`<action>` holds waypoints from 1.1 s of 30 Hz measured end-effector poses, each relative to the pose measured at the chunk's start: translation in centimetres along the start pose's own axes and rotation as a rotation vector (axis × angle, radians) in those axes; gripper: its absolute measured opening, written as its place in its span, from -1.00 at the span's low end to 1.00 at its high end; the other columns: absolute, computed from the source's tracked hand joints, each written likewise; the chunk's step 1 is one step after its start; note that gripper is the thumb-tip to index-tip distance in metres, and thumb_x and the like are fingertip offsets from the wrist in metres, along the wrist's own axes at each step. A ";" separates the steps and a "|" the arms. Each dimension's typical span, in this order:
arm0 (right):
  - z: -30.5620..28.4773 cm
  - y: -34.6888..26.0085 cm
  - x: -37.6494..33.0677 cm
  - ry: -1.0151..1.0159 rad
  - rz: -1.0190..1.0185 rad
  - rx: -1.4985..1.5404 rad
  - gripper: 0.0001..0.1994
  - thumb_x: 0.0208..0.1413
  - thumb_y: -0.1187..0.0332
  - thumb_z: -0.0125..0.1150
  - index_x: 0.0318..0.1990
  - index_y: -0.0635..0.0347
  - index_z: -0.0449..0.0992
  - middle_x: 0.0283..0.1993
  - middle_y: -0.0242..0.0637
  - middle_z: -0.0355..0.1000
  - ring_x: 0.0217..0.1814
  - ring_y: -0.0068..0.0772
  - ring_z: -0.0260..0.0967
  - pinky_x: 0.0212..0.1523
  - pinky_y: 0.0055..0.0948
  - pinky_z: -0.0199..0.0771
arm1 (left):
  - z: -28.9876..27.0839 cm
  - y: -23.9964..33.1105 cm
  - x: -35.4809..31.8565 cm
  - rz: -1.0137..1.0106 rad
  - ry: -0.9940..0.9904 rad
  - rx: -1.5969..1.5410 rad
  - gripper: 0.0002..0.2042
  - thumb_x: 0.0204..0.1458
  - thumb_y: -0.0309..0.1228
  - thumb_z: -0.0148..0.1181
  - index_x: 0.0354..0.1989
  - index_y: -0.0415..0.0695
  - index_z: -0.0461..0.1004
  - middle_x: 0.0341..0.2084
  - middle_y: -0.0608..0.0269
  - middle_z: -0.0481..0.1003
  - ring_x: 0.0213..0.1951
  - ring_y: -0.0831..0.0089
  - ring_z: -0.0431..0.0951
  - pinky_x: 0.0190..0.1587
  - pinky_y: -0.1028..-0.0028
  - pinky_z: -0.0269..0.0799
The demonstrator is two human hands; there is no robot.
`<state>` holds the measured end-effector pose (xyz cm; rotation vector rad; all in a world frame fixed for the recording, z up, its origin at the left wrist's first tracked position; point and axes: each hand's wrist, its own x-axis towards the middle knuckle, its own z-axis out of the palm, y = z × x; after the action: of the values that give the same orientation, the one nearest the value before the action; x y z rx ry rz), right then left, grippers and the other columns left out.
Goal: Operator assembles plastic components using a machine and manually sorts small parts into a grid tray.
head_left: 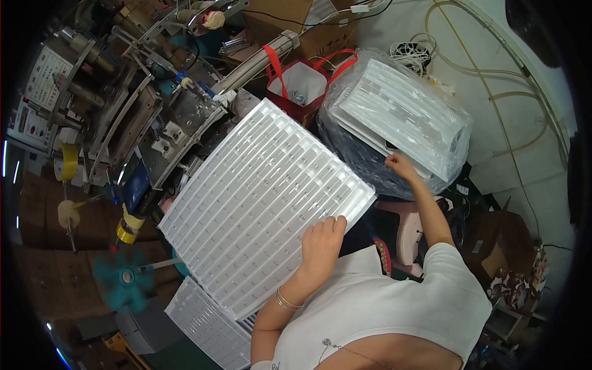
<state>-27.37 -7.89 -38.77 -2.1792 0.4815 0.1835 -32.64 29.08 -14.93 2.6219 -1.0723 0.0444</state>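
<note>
Left hand (320,243) flat on 1 ribbed white tray (265,203), fingers curled over its edge; right hand (399,165) grips stack of trays (401,117) in plastic bag; approx. 1 tray out, rest bagged; another tray (206,324) lies below.

The ribbed tray (265,203) is thin moulded plastic, translucent white, with a glossy surface catching light along its channels. A second tray (206,320) below it shows the same material and sheen. The stacked trays (407,117) sit inside a clear plastic bag (364,163), smooth, shiny and wrinkled. The red-handled bag (302,86) looks like matt woven fabric. The machine (123,105) is bare grey metal, dull and scuffed. The shirt (394,308) is soft white matt cloth. The bracelet (287,301) is thin polished metal.
</note>
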 end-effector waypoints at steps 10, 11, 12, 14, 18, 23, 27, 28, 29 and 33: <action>3.0 -1.0 5.6 0.506 0.289 -0.479 -0.28 -0.04 -0.05 0.13 0.24 0.16 0.17 0.26 0.10 0.10 0.32 0.15 -0.02 0.28 0.00 -0.08 | 0.0 0.6 0.1 -0.218 0.043 -0.038 -0.64 -0.26 -0.60 0.12 -0.18 -0.19 0.36 -0.32 0.18 0.38 -0.37 0.31 0.41 -0.32 0.38 0.28; 2.7 -0.8 6.4 0.495 0.298 -0.483 -0.28 -0.04 -0.05 0.13 0.24 0.16 0.17 0.26 0.10 0.10 0.32 0.15 -0.02 0.28 0.00 -0.08 | 0.0 0.7 0.6 -0.183 0.065 -0.130 -0.64 -0.26 -0.62 0.10 -0.17 -0.22 0.35 -0.27 0.12 0.37 -0.32 0.26 0.41 -0.28 0.34 0.28; 2.6 -0.6 7.4 0.498 0.310 -0.434 -0.28 -0.05 -0.09 0.12 0.23 0.12 0.19 0.27 0.07 0.10 0.33 0.12 -0.02 0.28 -0.02 -0.05 | 0.1 0.8 1.0 -0.153 0.089 -0.219 -0.64 -0.25 -0.63 0.09 -0.16 -0.25 0.34 -0.22 0.06 0.36 -0.28 0.21 0.40 -0.24 0.31 0.29; 2.8 -0.5 8.5 0.493 0.322 -0.386 -0.28 -0.05 -0.12 0.11 0.23 0.08 0.21 0.29 0.04 0.09 0.34 0.10 -0.02 0.28 -0.04 -0.03 | 1.3 1.0 2.0 -0.116 0.084 -0.268 -0.66 -0.23 -0.62 0.13 -0.18 -0.23 0.34 -0.23 0.07 0.36 -0.26 0.17 0.40 -0.23 0.28 0.29; 3.2 0.6 10.4 0.589 0.288 -0.475 -0.25 -0.11 -0.16 0.12 0.21 0.08 0.24 0.25 0.05 0.15 0.28 0.10 0.09 0.23 -0.11 0.11 | 2.3 1.7 4.7 -0.008 0.134 -0.140 -0.68 -0.17 -0.54 0.21 -0.17 -0.16 0.36 -0.26 0.18 0.37 -0.22 0.24 0.38 -0.15 0.25 0.23; 2.2 -1.1 10.2 0.565 0.381 -0.370 -0.20 -0.29 -0.05 0.29 0.18 0.14 0.26 0.14 0.13 0.24 0.19 0.15 0.18 0.16 -0.09 0.20 | 2.6 0.9 3.8 -0.096 -0.001 0.042 -0.66 -0.14 -0.44 0.25 -0.12 -0.09 0.40 -0.28 0.30 0.38 -0.21 0.38 0.36 -0.09 0.26 0.14; 1.6 -2.0 8.8 0.707 0.312 -0.219 -0.19 -0.37 0.07 0.32 0.13 0.18 0.20 0.04 0.29 0.18 0.09 0.27 0.19 0.07 -0.06 0.28 | 2.2 0.7 3.0 -0.131 0.010 0.044 -0.63 -0.14 -0.40 0.27 -0.10 -0.08 0.41 -0.32 0.30 0.39 -0.21 0.39 0.37 -0.10 0.26 0.12; 1.8 -2.1 8.3 0.706 0.310 -0.220 -0.19 -0.37 0.07 0.32 0.13 0.18 0.20 0.04 0.29 0.18 0.09 0.27 0.19 0.07 -0.06 0.28 | 1.8 0.6 2.9 -0.133 0.011 0.043 -0.63 -0.14 -0.40 0.27 -0.10 -0.08 0.41 -0.32 0.30 0.39 -0.21 0.39 0.37 -0.10 0.26 0.12; 1.8 -2.1 7.8 0.684 0.265 -0.237 -0.20 -0.38 0.08 0.32 0.13 0.18 0.21 0.06 0.25 0.17 0.10 0.25 0.19 0.07 -0.06 0.28 | 0.8 0.6 3.0 -0.145 0.023 -0.045 -0.61 -0.15 -0.39 0.28 -0.08 -0.08 0.40 -0.31 0.28 0.40 -0.21 0.38 0.36 -0.10 0.26 0.12; 2.3 -5.0 3.4 0.572 0.073 -0.180 -0.20 -0.35 0.14 0.33 0.16 0.12 0.19 0.10 0.10 0.18 0.12 0.16 0.19 0.10 -0.09 0.25 | -2.4 -1.7 2.8 -0.259 0.117 -0.163 -0.60 -0.15 -0.42 0.29 -0.06 -0.11 0.41 -0.29 0.21 0.43 -0.22 0.30 0.37 -0.10 0.30 0.14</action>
<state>-22.16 -4.30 -37.54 -2.3806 0.8909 -0.3842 -29.26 29.02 -12.70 2.5523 -0.6629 0.0507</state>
